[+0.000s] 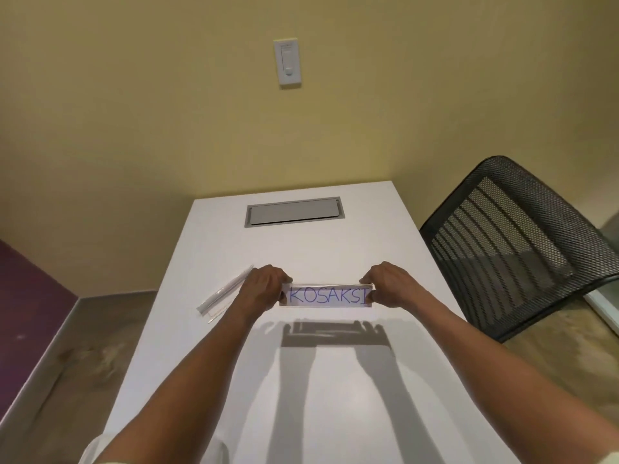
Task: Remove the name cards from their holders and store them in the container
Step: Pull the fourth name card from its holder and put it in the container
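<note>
Both hands up: left hand (264, 289), right hand (388, 286) pinching holder (326, 295) ends above table (301, 380). Card extraction step; next, slide KOSAKSI card out sideways.

Two bare forearms, no watch, rings or bands visible. Left hand (264, 289) and right hand (388, 286) ungloved. Pale, off-white sleeves pushed up near elbows: left sleeve (100, 450) bunched in loose folds, right sleeve (606, 458) only sliver at frame corner.
</note>
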A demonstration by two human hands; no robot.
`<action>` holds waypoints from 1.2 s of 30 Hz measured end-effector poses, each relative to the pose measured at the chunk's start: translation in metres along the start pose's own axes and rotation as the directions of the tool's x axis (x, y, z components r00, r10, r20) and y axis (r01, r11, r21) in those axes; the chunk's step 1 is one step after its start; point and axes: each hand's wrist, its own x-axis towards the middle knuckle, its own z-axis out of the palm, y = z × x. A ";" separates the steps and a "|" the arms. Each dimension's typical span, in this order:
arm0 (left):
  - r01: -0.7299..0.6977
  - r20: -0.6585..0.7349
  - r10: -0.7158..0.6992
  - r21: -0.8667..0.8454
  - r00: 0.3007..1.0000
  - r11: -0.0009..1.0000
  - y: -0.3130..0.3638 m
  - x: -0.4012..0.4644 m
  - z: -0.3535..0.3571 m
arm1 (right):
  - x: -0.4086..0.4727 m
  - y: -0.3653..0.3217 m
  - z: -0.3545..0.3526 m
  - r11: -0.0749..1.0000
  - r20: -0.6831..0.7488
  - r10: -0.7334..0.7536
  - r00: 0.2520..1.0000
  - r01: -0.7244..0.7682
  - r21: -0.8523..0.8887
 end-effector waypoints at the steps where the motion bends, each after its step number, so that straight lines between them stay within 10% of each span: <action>1: 0.008 -0.010 -0.008 0.006 1.000 1.000 -0.001 -0.007 -0.005 | -0.005 -0.007 -0.004 1.000 -0.002 -0.004 1.000 0.004 -0.002; 36: 0.381 0.135 -0.364 -0.136 0.922 0.915 -0.178 -0.259 0.010 | -0.098 -0.276 0.071 0.950 0.039 -0.306 0.951 0.308 -0.050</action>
